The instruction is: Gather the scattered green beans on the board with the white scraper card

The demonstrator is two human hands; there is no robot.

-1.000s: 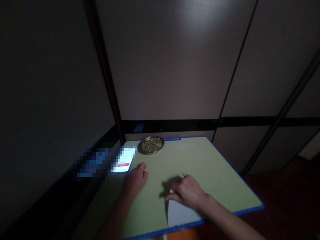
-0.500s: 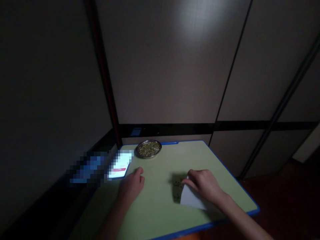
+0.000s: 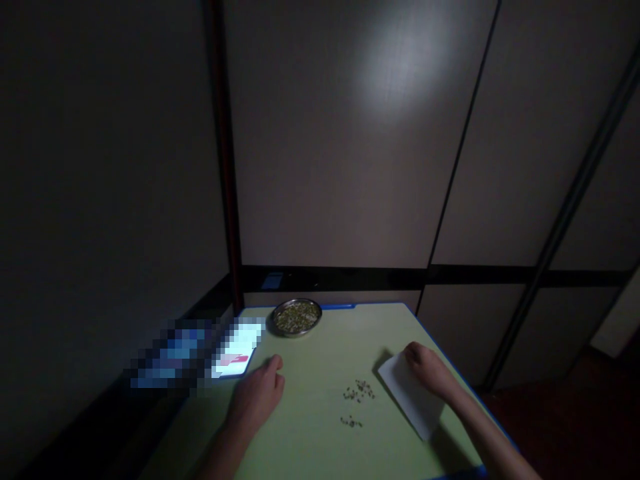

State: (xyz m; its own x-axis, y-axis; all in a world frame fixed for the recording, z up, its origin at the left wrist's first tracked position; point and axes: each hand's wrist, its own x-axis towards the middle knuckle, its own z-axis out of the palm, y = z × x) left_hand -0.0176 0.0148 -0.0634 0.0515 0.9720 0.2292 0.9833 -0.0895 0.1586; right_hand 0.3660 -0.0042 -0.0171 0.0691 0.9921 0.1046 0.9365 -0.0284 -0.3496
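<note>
At the right side of the table, my right hand (image 3: 425, 367) is closed on the upper edge of a white paper card (image 3: 413, 397), which leans over the tabletop. To its left lie small dark grains in two loose groups, a larger one (image 3: 360, 390) and a smaller one (image 3: 352, 422). My left hand (image 3: 257, 393) rests on the left part of the table with its fingers curled in, and nothing shows in them. Near the back edge stands a round metal dish (image 3: 320, 315) with a layer of green and pale grains (image 3: 297, 317).
The light green table (image 3: 310, 440) has a blue rim and stands against cabinet panels (image 3: 330, 167). A lit screen (image 3: 237, 350), partly pixelated, lies at the left edge near my left hand. Beside it is a darker pixelated patch.
My right hand has moved right with the card, uncovering the dark grains. My left hand stays in about the same place, and the view has tilted slightly upward.
</note>
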